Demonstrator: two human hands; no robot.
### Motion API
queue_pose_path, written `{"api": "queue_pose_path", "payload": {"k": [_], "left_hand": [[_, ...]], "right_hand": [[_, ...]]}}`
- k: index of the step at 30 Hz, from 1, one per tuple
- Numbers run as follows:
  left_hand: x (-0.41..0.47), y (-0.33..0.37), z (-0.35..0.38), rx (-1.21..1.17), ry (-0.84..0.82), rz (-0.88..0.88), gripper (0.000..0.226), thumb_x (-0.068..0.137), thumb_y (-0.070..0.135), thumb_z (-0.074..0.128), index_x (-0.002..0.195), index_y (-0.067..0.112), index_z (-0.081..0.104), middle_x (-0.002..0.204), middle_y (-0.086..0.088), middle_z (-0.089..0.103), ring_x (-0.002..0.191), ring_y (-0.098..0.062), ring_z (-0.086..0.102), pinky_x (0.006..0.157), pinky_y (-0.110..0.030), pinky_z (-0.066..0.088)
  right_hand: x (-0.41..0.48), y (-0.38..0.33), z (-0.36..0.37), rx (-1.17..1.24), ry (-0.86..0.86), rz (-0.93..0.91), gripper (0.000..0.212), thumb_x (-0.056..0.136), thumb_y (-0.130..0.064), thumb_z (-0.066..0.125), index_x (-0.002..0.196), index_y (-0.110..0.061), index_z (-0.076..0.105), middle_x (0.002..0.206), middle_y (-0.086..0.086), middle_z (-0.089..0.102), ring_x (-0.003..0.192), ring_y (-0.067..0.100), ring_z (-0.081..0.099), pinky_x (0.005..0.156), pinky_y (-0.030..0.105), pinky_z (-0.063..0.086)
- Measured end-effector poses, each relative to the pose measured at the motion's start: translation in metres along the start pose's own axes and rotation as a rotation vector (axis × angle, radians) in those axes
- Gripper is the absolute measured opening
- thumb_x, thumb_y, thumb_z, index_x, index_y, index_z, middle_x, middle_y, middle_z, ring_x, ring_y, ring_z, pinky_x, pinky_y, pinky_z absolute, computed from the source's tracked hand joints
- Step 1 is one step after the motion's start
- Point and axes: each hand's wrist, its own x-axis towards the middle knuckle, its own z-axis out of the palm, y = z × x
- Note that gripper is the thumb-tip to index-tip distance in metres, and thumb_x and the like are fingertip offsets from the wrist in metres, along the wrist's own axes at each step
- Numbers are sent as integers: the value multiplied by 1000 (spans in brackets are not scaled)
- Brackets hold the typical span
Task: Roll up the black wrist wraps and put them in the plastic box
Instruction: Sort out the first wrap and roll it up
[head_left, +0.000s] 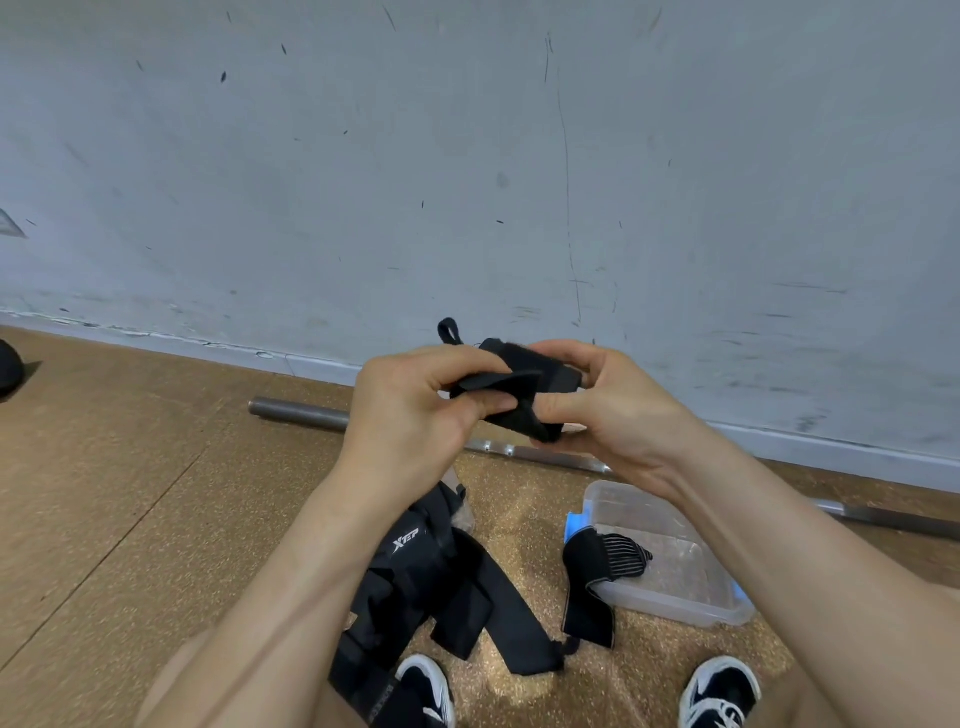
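Observation:
A black wrist wrap (524, 389), partly rolled, is held up in front of me between both hands. My left hand (410, 410) pinches its loose end with thumb and fingers. My right hand (613, 405) grips the rolled part, thumb underneath. A small black loop sticks up behind the roll. Below, a clear plastic box (691, 597) lies on the floor at the right. A second black wrap (592, 582) hangs over the box's left wall, one striped end inside. More black wraps (467, 603) lie in a pile on the floor to the left of the box.
A steel barbell (301, 411) lies along the foot of the grey wall behind my hands. My two black-and-white shoes (719, 691) show at the bottom edge. The floor is brown cork-like matting. A dark round object (8, 371) sits at the far left.

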Motion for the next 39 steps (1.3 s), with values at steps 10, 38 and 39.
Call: {"api": "queue_pose_path", "payload": {"k": [10, 38, 39], "left_hand": [[2, -4, -6, 188, -144, 361, 10, 85, 9, 68, 91, 10, 76, 95, 7, 73, 91, -8, 68, 80, -29, 53], [10, -6, 18, -34, 143, -57, 13, 82, 10, 72, 84, 21, 77, 77, 25, 69, 79, 6, 66, 77, -15, 50], [10, -6, 18, -34, 162, -46, 17, 83, 7, 72, 84, 24, 75, 77, 24, 69, 78, 7, 65, 75, -12, 49]], "right_hand": [[9, 8, -4, -271, 128, -124, 58, 72, 5, 79, 121, -24, 69, 104, 0, 72, 91, 12, 67, 78, 26, 54], [-5, 3, 2, -169, -147, -155, 49, 84, 15, 64, 122, -17, 66, 114, 11, 71, 106, 31, 69, 91, 48, 57], [-5, 3, 2, -128, -120, -140, 49, 84, 15, 66, 120, -18, 68, 113, 12, 70, 103, 35, 69, 87, 55, 57]]}}
